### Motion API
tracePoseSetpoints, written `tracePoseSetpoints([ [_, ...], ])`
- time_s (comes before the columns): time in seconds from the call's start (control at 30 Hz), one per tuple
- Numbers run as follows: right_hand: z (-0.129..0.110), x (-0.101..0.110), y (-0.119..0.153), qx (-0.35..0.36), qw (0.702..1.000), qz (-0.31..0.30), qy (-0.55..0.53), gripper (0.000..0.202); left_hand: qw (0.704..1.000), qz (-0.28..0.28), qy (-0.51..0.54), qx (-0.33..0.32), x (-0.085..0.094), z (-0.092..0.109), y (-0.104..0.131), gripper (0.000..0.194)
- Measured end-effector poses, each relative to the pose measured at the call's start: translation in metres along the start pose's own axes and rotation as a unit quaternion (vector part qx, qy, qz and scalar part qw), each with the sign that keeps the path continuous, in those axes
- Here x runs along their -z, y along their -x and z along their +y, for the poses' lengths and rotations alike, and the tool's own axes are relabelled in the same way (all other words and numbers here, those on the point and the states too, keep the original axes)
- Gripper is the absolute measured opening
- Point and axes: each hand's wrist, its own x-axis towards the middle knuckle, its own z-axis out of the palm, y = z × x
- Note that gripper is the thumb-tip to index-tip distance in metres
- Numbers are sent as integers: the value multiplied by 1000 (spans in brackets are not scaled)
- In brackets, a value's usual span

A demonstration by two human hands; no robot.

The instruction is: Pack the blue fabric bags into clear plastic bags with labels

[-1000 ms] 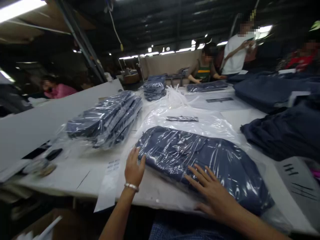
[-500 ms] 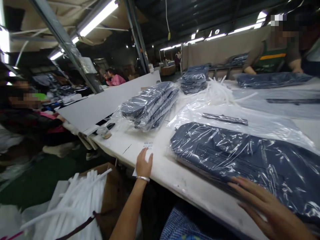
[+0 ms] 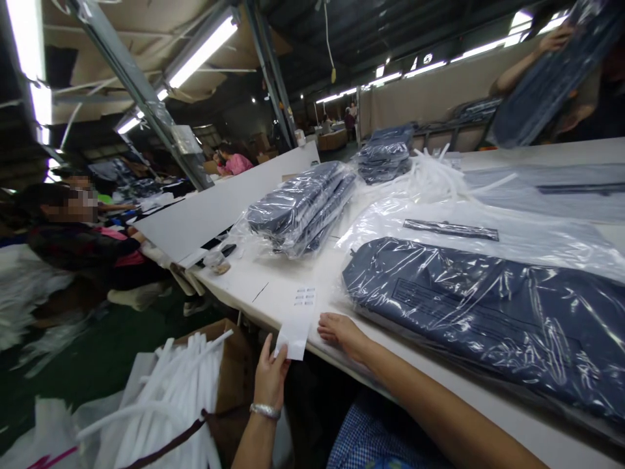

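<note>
My left hand [image 3: 271, 376], with a bracelet at the wrist, pinches the lower left edge of a white sticker sheet [image 3: 294, 339] at the table's front edge. Several small printed labels show on the sheet's upper part, and its near end hangs past the edge. Just right of the sheet, my right hand [image 3: 343, 333] lies low over the table with its fingers stretched out and nothing visible in them. A dark blue padded item in a clear plastic bag [image 3: 454, 299] lies flat to the right, apart from both hands.
More bagged dark items [image 3: 300, 202] are stacked farther back on the white table [image 3: 258, 280]. White strips [image 3: 434, 172] lie behind the clear bags. A box of white tubes [image 3: 170, 391] stands below left. Across the table, a co-worker's hand [image 3: 556, 39] lifts a bagged item.
My right hand has left the bagged item and moved left beside the sheet. My left hand has drawn back, now gripping the sheet's near edge. The co-worker has raised a bagged item.
</note>
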Motion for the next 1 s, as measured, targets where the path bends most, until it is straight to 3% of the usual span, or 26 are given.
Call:
tracePoseSetpoints([
  [0.13,10,-13,-8,-32,998,-2,-48,24,998,-30,37,40,7,-6,40,73],
  [0.27,20,-13,-4,-29,996,52,-59,22,997,-52,-36,50,19,-11,52,79],
  [0.3,22,-12,-3,-24,996,63,-55,22,995,-46,-84,24,21,-9,51,78],
  [0.37,24,-10,-1,-7,996,75,-45,23,973,-7,-212,-91,21,-1,44,71],
  [0.43,26,-9,1,12,996,78,-31,27,910,27,-337,-241,11,11,34,57],
  [0.5,28,-10,4,27,997,77,-15,36,848,2,-408,-339,-6,22,25,45],
  [0.53,29,-10,6,33,996,78,-9,40,831,-27,-423,-360,-17,25,20,41],
  [0.6,30,-10,9,47,996,77,14,44,814,-82,-441,-370,-36,28,10,40],
  [0.7,30,-8,15,89,991,61,81,39,800,-120,-467,-357,-55,24,-2,45],
  [0.83,27,-4,20,158,975,51,148,31,797,-134,-480,-342,-59,19,-9,52],
  [1.0,27,-2,20,186,955,79,216,30,772,-133,-505,-364,-57,22,-6,52],
])
